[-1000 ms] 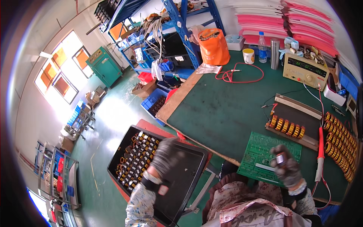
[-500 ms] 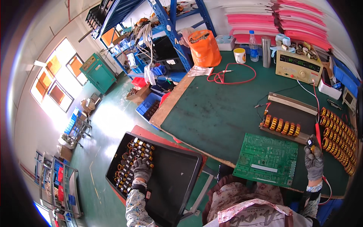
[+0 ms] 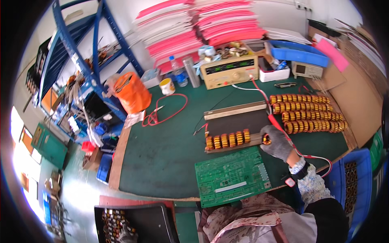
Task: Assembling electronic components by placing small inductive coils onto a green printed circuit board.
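My right hand [image 3: 277,143], in a grey glove, is closed round a copper toroidal coil [image 3: 266,139] at the right end of a wooden strip [image 3: 257,140]. Several similar coils [image 3: 227,140] stand in a row along that strip, left of the hand. A red probe with its cable [image 3: 275,120] passes just beyond my right hand. At the lower edge, my left hand [image 3: 128,235], also gloved, is among the coils [image 3: 111,220] in a black tray [image 3: 156,220]; its fingers are too unclear to read. A green circuit board [image 3: 231,174] lies near me on the bench.
Rows of coils [image 3: 308,113] fill the bench's right side. Behind stands a beige bench instrument [image 3: 229,73], beside a metal flask [image 3: 191,73], a bottle [image 3: 178,72] and a cup [image 3: 167,87]. A blue bin [image 3: 356,178] sits at the right, an orange bag [image 3: 131,93] far left.
The view has swung to the right. My right hand has brought a coil from beside the board to the end of the strip. My left hand stays at the tray.
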Demonstrator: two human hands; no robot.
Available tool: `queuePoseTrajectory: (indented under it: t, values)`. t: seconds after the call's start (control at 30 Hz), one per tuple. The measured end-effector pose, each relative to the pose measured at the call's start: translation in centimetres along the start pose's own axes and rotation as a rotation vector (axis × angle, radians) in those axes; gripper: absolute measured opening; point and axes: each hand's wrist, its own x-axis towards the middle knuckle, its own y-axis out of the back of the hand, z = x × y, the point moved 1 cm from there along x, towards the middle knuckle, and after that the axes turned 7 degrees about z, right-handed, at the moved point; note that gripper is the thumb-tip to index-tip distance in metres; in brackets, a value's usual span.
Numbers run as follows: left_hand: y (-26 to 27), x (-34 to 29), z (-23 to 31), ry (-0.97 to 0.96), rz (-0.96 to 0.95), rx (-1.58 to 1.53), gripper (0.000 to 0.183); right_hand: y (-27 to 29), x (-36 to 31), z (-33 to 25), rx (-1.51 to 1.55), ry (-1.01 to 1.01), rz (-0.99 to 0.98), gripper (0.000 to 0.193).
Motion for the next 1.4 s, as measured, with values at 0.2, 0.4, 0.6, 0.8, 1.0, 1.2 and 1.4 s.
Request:
queuePoseTrajectory:
  t: [0.2, 0.4, 0.6, 0.8, 1.0, 1.2, 1.4]
  values:
    - [-5.4, -1.6, 3.9, -0.472, 0.081, 1.121, 0.057, -1.9, 2.3, 1.4, -0.29, -0.027, -0.217, 0.043]
    - [-2.8, -0.1, 1.2, -0.272, 0.011, 0.887, 0.058, -4.6, 3.1, 0.9, -0.29, 0.035, -0.379, 0.056]
    - [-2.3, 1.7, -1.0, -0.107, 0.172, 0.218, 0.047, -3.5, 1.1, 1.0, -0.167, 0.098, -0.13, 0.063]
    - [-8.9, -1.3, 3.9, -0.301, 0.09, 0.179, 0.036, -4.8, 1.4, 1.7, -0.154, -0.081, -0.241, 0.065]
    - [-17.4, -8.5, 16.7, -0.13, 0.05, 0.119, 0.043, -3.8, 1.5, 1.2, -0.227, -0.039, -0.205, 0.065]
    - [-26.8, -8.2, 21.0, -0.574, -0.22, 0.369, 0.049, -3.0, -1.4, -8.1, 0.319, 0.007, -0.137, 0.076]
    - [-41.9, -5.8, 22.9, -0.515, -0.857, 0.376, 0.055, -7.2, -5.2, -12.2, 1.599, -0.431, -0.668, 0.064]
